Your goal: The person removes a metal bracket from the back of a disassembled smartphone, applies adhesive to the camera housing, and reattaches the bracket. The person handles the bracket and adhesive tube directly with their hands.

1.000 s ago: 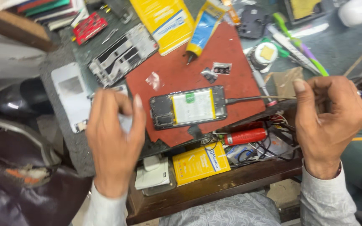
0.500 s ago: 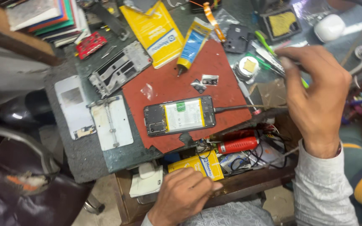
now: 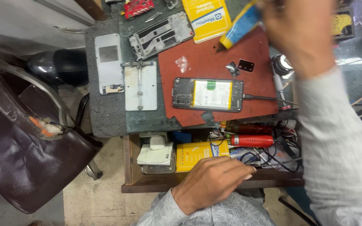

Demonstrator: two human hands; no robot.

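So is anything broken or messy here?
Yes. The phone on the red mat lies with its back off, its insides showing. The brown chair has a torn edge with pale stuffing poking out. The open drawer under the left hand is a tangle of wires. The right hand is blurred.

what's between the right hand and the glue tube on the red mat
Nothing visible. The right hand, blurred, is already at the upper end of the blue and yellow glue tube, whose nozzle rests at the red mat edge. Whether the fingers close on it cannot be told. The left hand is far off, by the open drawer.
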